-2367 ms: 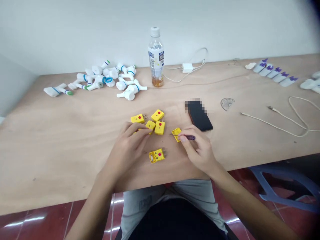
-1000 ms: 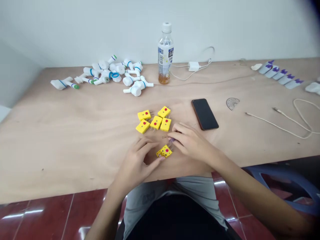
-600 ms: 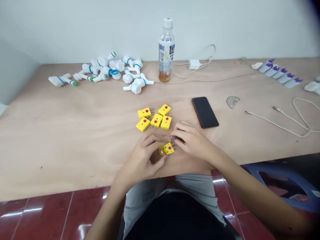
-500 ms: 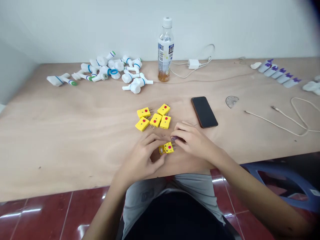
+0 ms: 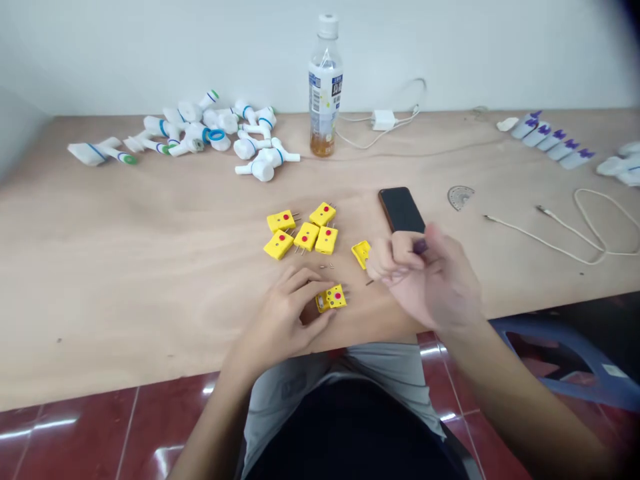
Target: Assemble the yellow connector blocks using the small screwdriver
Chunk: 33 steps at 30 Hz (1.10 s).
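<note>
My left hand [image 5: 287, 307] rests on the table with thumb and fingers closed around the sides of an opened yellow plug [image 5: 331, 299]. Inside the plug a red dot and metal parts show, and its pins point right. Raised and turned palm up, my right hand [image 5: 433, 283] is curled, slightly blurred, with a small purple piece [image 5: 420, 247] between thumb and fingers; its kind I cannot make out. A loose yellow cover [image 5: 361, 254] lies just left of that hand, partly hidden. Tiny metal screws [image 5: 327, 267] lie above the opened plug.
Several closed yellow plugs [image 5: 306, 236] sit beyond my left hand. A phone [image 5: 401, 209] is partly behind my right hand. Farther back are a drink bottle [image 5: 326, 93], white jointed pieces [image 5: 200, 130], a charger [image 5: 383, 120], a protractor [image 5: 459, 197], a cable [image 5: 565, 227] and purple-topped pieces [image 5: 553, 143].
My right hand has moved right and up from beside the opened plug and turned palm up, still with the purple piece. The yellow cover has come into sight. My left hand stays on the plug.
</note>
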Available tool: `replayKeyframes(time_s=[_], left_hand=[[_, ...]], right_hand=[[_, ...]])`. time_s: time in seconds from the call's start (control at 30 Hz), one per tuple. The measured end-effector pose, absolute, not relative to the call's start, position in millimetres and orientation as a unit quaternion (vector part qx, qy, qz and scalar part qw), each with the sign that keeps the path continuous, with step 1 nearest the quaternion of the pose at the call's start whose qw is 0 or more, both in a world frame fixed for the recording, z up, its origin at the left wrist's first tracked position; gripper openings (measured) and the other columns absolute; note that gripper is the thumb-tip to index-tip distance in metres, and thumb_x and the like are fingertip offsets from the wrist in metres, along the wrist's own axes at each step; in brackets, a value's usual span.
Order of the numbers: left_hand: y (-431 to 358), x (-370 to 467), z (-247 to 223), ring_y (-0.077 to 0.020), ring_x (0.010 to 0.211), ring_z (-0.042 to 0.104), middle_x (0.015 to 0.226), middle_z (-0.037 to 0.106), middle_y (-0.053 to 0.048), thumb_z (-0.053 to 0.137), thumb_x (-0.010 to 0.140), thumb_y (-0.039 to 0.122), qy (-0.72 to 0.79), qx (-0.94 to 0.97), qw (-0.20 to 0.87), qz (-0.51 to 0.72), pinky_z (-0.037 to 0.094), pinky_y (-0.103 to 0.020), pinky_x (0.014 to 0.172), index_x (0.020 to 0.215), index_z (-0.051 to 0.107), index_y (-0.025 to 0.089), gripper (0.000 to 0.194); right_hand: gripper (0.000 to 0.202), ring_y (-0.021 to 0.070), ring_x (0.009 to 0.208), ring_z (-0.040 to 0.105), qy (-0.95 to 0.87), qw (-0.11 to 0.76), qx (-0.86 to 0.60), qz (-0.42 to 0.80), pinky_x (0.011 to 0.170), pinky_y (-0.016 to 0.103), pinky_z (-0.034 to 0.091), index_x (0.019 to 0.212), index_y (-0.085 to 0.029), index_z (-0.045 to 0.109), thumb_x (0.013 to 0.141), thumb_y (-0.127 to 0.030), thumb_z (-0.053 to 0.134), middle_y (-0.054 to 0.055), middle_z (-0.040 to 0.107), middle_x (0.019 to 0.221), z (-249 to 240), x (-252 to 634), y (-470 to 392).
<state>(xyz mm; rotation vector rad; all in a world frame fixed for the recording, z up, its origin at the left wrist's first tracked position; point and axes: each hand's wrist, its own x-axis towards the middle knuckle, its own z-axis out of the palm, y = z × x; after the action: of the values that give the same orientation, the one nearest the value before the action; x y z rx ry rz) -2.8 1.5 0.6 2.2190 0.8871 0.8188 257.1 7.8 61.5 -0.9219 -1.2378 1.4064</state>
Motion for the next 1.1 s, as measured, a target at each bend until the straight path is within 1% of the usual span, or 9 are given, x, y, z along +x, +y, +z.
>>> replayKeyframes(time_s=[0.17, 0.4, 0.63, 0.77, 0.83, 0.9, 0.93, 1.0, 1.1], left_hand=[[2, -6, -3, -0.0321, 0.137, 0.074, 0.136, 0.082, -0.010, 0.082, 0.106, 0.023, 0.344, 0.827, 0.313, 0.317, 0.064, -0.057, 0.118, 0.135, 0.076, 0.026, 0.029], [4, -6, -4, -0.0299, 0.129, 0.077, 0.131, 0.083, -0.008, 0.083, 0.105, 0.021, 0.335, 0.820, 0.331, 0.324, 0.065, -0.054, 0.112, 0.129, 0.076, 0.026, 0.025], [3, -7, -6, -0.0297, 0.128, 0.075, 0.132, 0.081, -0.008, 0.085, 0.103, 0.020, 0.335, 0.821, 0.329, 0.325, 0.064, -0.051, 0.112, 0.129, 0.076, 0.025, 0.028], [3, -7, -5, -0.0310, 0.128, 0.075, 0.131, 0.081, -0.009, 0.084, 0.104, 0.021, 0.337, 0.820, 0.333, 0.321, 0.064, -0.052, 0.112, 0.128, 0.077, 0.025, 0.026], [3, -7, -4, -0.0316, 0.126, 0.076, 0.129, 0.081, -0.009, 0.083, 0.104, 0.022, 0.339, 0.819, 0.332, 0.323, 0.065, -0.053, 0.110, 0.127, 0.078, 0.025, 0.024], [3, -6, -4, -0.0318, 0.125, 0.077, 0.129, 0.081, -0.009, 0.083, 0.104, 0.023, 0.336, 0.819, 0.327, 0.331, 0.065, -0.053, 0.111, 0.127, 0.078, 0.026, 0.023], [3, -6, -4, -0.0318, 0.127, 0.076, 0.131, 0.081, -0.009, 0.083, 0.105, 0.023, 0.332, 0.819, 0.325, 0.336, 0.065, -0.054, 0.112, 0.127, 0.077, 0.026, 0.024], [4, -6, -3, -0.0319, 0.131, 0.076, 0.135, 0.080, -0.010, 0.083, 0.105, 0.022, 0.325, 0.819, 0.324, 0.343, 0.064, -0.054, 0.116, 0.130, 0.077, 0.026, 0.025], [5, -4, -2, -0.0325, 0.136, 0.075, 0.137, 0.080, -0.011, 0.081, 0.106, 0.022, 0.322, 0.822, 0.326, 0.339, 0.063, -0.056, 0.119, 0.129, 0.078, 0.025, 0.024]], right_hand=[[0.055, 0.0203, 0.063, 0.033, -0.436, 0.545, -0.327, 0.637, 0.063, 0.039, 0.039, 0.068, -0.027, 0.035, 0.111, -0.055, 0.054, 0.000, 0.031, 0.068, 46, 232, 4], [0.051, 0.0204, 0.062, 0.032, -0.467, 0.535, -0.312, 0.631, 0.062, 0.041, 0.038, 0.073, -0.028, 0.029, 0.114, -0.054, 0.045, -0.001, 0.031, 0.069, 40, 211, 0], [0.054, 0.0183, 0.065, 0.033, -0.410, 0.539, -0.321, 0.662, 0.065, 0.037, 0.034, 0.067, -0.025, 0.035, 0.108, -0.055, 0.057, -0.001, 0.033, 0.068, 36, 202, 0], [0.053, 0.0172, 0.067, 0.034, -0.403, 0.542, -0.299, 0.674, 0.068, 0.036, 0.032, 0.069, -0.024, 0.036, 0.112, -0.049, 0.056, -0.002, 0.035, 0.070, 31, 203, -2], [0.051, 0.0178, 0.071, 0.041, -0.457, 0.529, -0.312, 0.644, 0.071, 0.036, 0.037, 0.073, -0.024, 0.041, 0.117, -0.046, 0.053, -0.001, 0.042, 0.073, 34, 208, -3], [0.045, 0.0191, 0.081, 0.053, -0.564, 0.485, -0.348, 0.571, 0.080, 0.037, 0.044, 0.080, -0.023, 0.052, 0.121, -0.041, 0.049, 0.001, 0.055, 0.084, 44, 216, -1], [0.040, 0.0198, 0.089, 0.059, -0.626, 0.443, -0.374, 0.522, 0.086, 0.038, 0.046, 0.086, -0.022, 0.058, 0.122, -0.039, 0.049, 0.003, 0.061, 0.091, 53, 221, 1], [0.035, 0.0195, 0.094, 0.064, -0.736, 0.331, -0.422, 0.413, 0.088, 0.036, 0.047, 0.094, -0.020, 0.067, 0.121, -0.035, 0.051, 0.005, 0.067, 0.098, 76, 229, 8], [0.039, 0.0162, 0.072, 0.057, -0.810, 0.151, -0.457, 0.335, 0.072, 0.034, 0.039, 0.086, -0.019, 0.070, 0.119, -0.033, 0.053, 0.001, 0.068, 0.079, 112, 236, 23]])
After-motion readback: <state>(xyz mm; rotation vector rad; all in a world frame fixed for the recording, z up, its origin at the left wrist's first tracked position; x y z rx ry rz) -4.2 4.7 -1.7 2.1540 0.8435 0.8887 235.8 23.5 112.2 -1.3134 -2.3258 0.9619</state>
